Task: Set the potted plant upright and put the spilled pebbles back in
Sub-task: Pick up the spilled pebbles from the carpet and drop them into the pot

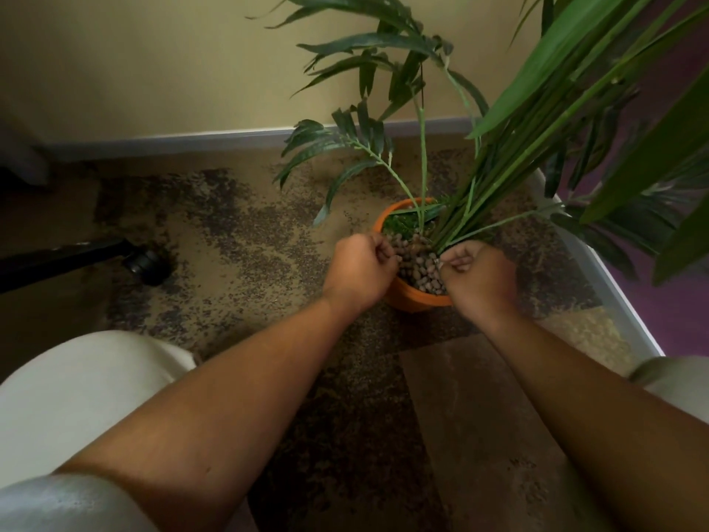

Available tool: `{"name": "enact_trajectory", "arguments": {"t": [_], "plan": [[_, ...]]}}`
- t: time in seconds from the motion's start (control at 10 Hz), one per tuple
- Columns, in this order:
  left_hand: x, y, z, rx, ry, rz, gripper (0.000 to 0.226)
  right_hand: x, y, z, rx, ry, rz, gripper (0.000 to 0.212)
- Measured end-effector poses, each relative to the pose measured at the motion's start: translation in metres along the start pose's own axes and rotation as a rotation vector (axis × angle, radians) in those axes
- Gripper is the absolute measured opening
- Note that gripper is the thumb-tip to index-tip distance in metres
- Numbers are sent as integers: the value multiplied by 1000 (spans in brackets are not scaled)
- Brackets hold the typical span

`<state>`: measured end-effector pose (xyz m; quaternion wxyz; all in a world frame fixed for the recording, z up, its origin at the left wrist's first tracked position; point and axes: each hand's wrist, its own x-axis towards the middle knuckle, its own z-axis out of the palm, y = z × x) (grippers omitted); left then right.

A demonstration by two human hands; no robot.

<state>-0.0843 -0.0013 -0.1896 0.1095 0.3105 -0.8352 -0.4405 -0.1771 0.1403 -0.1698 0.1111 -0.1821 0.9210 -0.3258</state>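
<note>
An orange pot (410, 299) stands upright on the carpet, its green plant (495, 167) rising toward the upper right. Brown pebbles (420, 264) fill the near part of the pot. My left hand (358, 268) hovers over the pot's left rim, fingers curled, with pebbles at its fingertips. My right hand (479, 274) sits over the right rim at the base of the stems, fingers curled inward; whether it holds pebbles is hidden.
The mottled brown carpet (238, 232) runs to a yellow wall with a grey skirting board (192, 140). A black chair leg with a castor (147, 264) lies at the left. A purple wall (671, 301) borders the right. My knee in pale cloth (76, 389) is at the lower left.
</note>
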Motion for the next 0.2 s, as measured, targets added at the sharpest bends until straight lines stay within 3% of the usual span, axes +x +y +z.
{"name": "enact_trajectory", "arguments": {"t": [0.2], "plan": [[-37, 1, -20, 282, 66, 69, 16, -31, -10, 1, -76, -42, -124, 9]]}}
